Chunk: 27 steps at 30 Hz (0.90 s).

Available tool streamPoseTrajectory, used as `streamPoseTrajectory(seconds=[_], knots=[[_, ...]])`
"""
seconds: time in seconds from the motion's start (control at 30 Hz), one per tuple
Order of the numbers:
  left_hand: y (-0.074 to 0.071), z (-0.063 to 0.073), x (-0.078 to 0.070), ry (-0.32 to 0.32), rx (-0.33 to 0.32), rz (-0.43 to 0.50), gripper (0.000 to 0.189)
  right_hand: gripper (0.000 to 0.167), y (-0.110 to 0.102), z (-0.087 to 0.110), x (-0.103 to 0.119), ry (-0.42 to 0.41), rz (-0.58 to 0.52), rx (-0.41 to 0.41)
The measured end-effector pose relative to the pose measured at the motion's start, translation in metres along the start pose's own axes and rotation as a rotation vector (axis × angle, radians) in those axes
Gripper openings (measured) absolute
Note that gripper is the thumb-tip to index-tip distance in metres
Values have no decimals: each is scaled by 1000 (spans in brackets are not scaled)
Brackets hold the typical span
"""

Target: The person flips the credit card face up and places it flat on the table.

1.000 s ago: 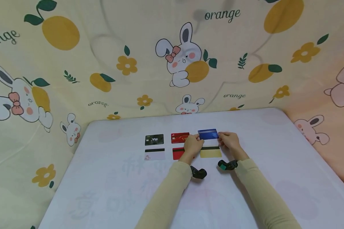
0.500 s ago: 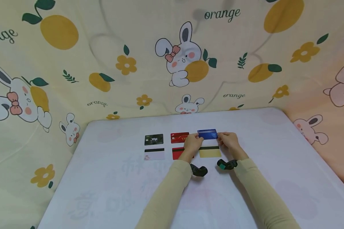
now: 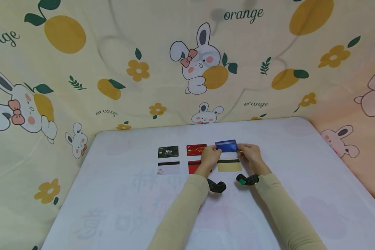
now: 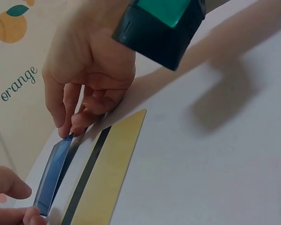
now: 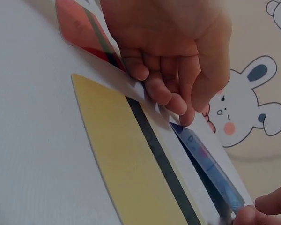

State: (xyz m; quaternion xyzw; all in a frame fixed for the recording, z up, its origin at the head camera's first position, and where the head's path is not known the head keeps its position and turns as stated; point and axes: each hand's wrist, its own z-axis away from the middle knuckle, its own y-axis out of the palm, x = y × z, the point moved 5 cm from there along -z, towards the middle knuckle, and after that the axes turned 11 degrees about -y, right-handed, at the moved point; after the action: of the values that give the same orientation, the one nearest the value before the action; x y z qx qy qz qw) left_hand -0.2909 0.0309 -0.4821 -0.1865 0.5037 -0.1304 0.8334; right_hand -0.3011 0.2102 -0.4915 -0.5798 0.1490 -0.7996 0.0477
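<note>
A blue bank card [image 3: 226,146] is held between the two hands, one at each short end. My left hand [image 3: 210,156] pinches its left end, and my right hand [image 3: 250,153] pinches the right end. In the wrist views the blue card [image 4: 55,173] stands tilted, its edge raised off the table. Directly in front of it lies a gold card [image 3: 229,166] with a black stripe. A red VIP card [image 3: 194,150] and a red striped card [image 3: 193,167] are partly hidden behind the left hand.
To the left lie a black VIP card [image 3: 168,152] and a pale card [image 3: 168,168] with a black stripe. All the cards are on a white table [image 3: 128,201]. Behind it hangs a rabbit-and-orange patterned cloth [image 3: 162,45].
Both hands keep their hold on the blue card. Its far edge has risen a little as the card tilts; the other cards stay where they were.
</note>
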Motion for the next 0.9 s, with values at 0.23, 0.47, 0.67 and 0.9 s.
streamPoseTrajectory(seconds=[0.23,0.47,0.67,0.9], knots=[[1,1,0,12,-1,-16,41,37,0,-1,-1,-33,-25,12],[3,0,-1,88,-46,-128,42,36,-1,-2,-2,-12,-6,-1],[2,4,-5,142,-49,-123,42,37,-3,-3,-2,-6,-62,-34],[-5,2,-4,199,-75,-61,35,37,-3,-2,-3,-10,-118,-43]])
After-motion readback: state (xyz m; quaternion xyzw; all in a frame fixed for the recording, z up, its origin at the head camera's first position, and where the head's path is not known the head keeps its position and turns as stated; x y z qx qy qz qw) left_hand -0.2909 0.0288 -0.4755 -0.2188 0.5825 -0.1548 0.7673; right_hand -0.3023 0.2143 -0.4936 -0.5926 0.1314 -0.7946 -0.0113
